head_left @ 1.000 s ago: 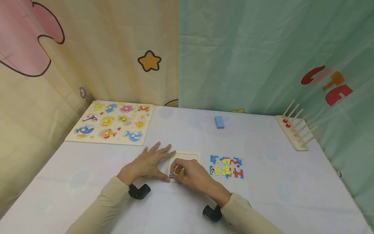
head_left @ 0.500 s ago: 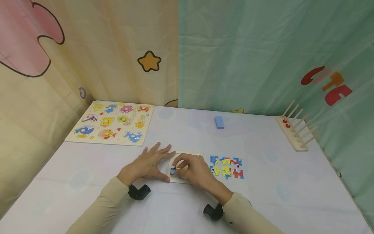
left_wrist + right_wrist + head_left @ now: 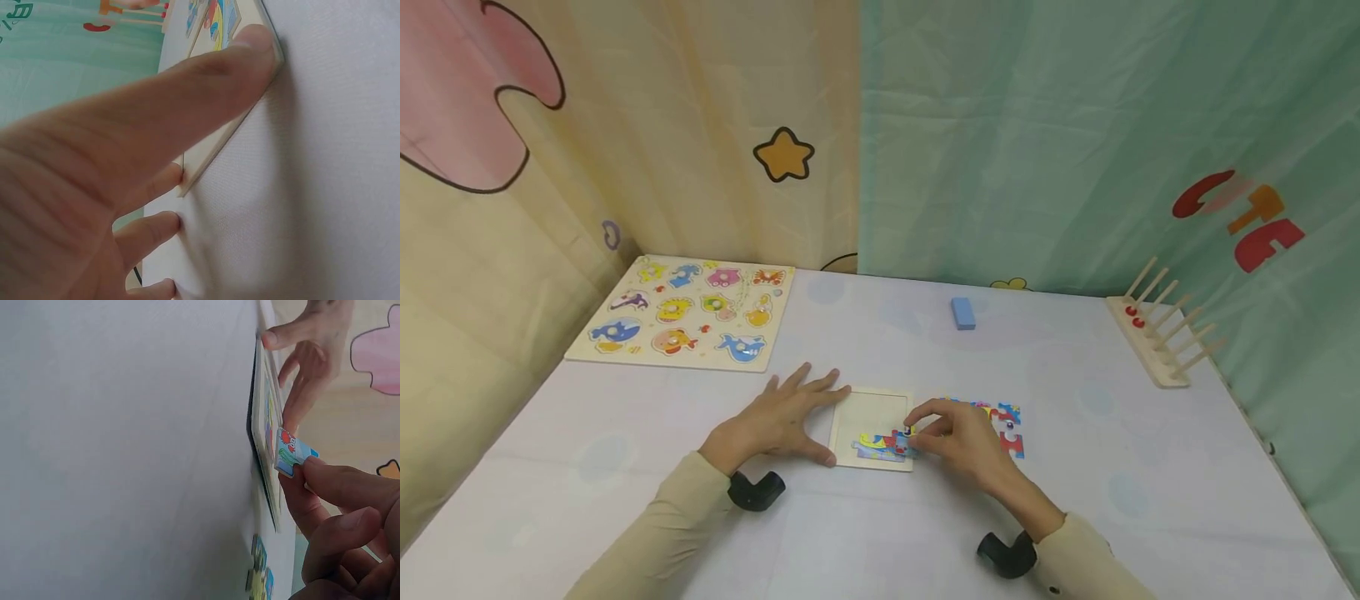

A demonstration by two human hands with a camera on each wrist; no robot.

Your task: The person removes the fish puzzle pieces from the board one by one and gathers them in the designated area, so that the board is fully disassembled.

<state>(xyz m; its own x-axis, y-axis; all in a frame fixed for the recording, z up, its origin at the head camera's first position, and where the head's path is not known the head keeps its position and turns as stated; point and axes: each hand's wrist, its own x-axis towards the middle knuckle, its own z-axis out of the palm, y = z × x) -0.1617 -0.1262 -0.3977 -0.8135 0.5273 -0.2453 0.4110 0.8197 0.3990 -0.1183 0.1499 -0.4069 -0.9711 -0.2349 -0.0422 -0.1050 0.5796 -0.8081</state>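
Observation:
My left hand lies with its fingers spread at the left side of a small square wooden puzzle tray. The left thumb presses on the tray's near corner. Joined puzzle pieces lie in the tray's near part, showing yellow, red and blue. Over the tray's right edge, my right hand pinches a puzzle piece between thumb and forefinger. That piece is light blue, with a red crab and green weed. Loose pieces sit right of the tray, partly hidden by the right hand.
A large wooden sea-animal puzzle board lies at the back left. A blue block sits toward the back. To the right stands a pegged wooden rack with red beads. Curtains hang behind the table.
My right hand has moved rightward across the tray, from its left side to its right edge, with the puzzle piece pinched. The joined pieces show more fully. The left hand has stayed put.

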